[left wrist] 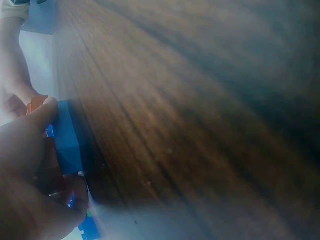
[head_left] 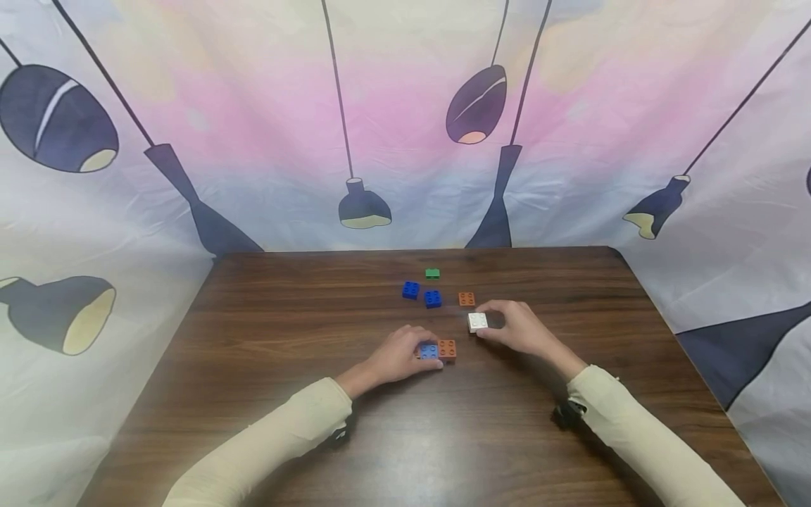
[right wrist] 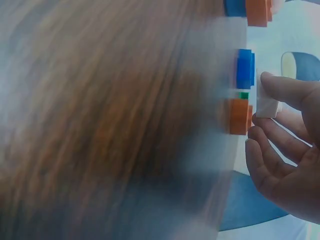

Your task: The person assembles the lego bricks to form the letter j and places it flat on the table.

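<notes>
My left hand point(head_left: 399, 355) grips a small stack of joined toy building bricks, thumb on the near side and fingers on the far side. A light blue brick point(head_left: 429, 351) shows between its fingers, with an orange brick point(head_left: 447, 348) at the right end. In the left wrist view, a blue brick point(left wrist: 67, 140) is lowest, facing the tabletop. My right hand point(head_left: 516, 327) pinches a white brick point(head_left: 477, 322) between thumb and fingers. The right wrist view shows this white brick point(right wrist: 266, 100) held above the table, its studs turned away from the tabletop.
Beyond the hands on the brown wooden table point(head_left: 285, 303) lie two dark blue bricks point(head_left: 410, 289), a small green brick point(head_left: 432, 273) and a single orange brick point(head_left: 466, 299), close to the right fingertips. A patterned cloth point(head_left: 412, 127) hangs behind the table's far edge.
</notes>
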`<state>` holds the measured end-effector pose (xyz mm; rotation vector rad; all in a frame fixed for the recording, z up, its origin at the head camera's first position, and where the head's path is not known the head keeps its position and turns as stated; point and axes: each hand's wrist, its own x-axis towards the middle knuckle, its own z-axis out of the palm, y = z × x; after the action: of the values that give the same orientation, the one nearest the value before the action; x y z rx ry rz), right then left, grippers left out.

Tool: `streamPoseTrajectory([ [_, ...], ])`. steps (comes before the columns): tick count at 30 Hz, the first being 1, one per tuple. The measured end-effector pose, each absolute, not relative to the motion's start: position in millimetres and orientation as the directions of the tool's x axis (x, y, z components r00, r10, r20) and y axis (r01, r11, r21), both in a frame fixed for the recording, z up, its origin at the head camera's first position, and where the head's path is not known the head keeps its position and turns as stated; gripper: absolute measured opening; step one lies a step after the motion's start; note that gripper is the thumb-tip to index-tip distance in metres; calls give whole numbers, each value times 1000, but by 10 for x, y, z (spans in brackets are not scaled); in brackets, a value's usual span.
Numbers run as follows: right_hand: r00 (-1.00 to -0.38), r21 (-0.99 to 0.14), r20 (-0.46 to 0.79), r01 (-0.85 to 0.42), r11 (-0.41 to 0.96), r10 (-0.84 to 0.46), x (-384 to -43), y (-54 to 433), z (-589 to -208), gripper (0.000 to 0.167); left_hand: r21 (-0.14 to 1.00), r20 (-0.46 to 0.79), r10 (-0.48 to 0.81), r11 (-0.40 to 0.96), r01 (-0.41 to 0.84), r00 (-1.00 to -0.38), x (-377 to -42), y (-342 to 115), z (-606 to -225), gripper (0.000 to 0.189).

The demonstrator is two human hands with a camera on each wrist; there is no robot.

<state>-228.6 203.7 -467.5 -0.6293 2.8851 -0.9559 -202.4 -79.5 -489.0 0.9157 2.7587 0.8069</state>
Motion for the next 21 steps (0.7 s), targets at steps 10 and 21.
streamPoseTrajectory([
  [10, -897, -579, 149, -420, 699, -416, -2195, 1921, -4566, 39, 532, 44, 585, 672, 515, -810, -2027, -797, -4889, 50],
  [21, -889, -606, 183, -438, 664, -419, -2088, 1793, -4467, 37, 556, 42, 580, 663, 502, -814, -2018, -802, -4871, 48],
])
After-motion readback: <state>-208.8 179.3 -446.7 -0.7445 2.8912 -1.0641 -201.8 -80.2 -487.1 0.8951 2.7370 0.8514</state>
